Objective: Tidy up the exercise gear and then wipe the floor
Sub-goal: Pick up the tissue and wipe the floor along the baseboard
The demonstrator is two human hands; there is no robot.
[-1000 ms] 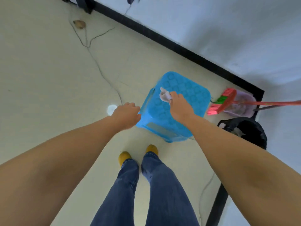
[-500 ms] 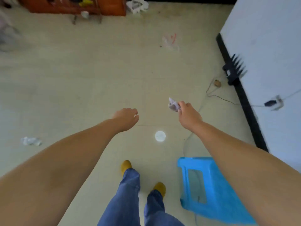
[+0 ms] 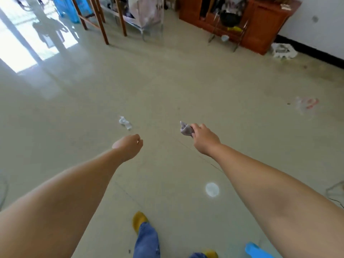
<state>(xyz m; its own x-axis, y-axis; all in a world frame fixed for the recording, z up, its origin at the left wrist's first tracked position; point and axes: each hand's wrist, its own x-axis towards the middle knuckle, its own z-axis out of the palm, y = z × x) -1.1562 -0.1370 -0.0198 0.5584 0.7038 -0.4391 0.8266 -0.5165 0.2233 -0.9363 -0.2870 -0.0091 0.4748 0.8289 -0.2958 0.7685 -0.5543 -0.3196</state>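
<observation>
My right hand (image 3: 203, 137) reaches out over the pale floor and grips a small crumpled greyish rag (image 3: 186, 128), which sticks out past its fingers. My left hand (image 3: 130, 144) hangs in the air at about the same height with its fingers loosely curled and nothing in it. A crumpled white scrap (image 3: 125, 122) lies on the floor just beyond the left hand. Further right on the floor is a faint red and white smear (image 3: 307, 105).
A corner of the blue plastic stool (image 3: 257, 250) shows at the bottom right. Wooden table legs (image 3: 101, 21) and a red-brown cabinet (image 3: 258, 23) stand along the far side, with a white bundle (image 3: 283, 50) by the black skirting. My legs and yellow shoes are below.
I have turned away from the blue stool and the wall toward the open room. The rag stays in my right hand; the white scrap now lies ahead of my left hand.
</observation>
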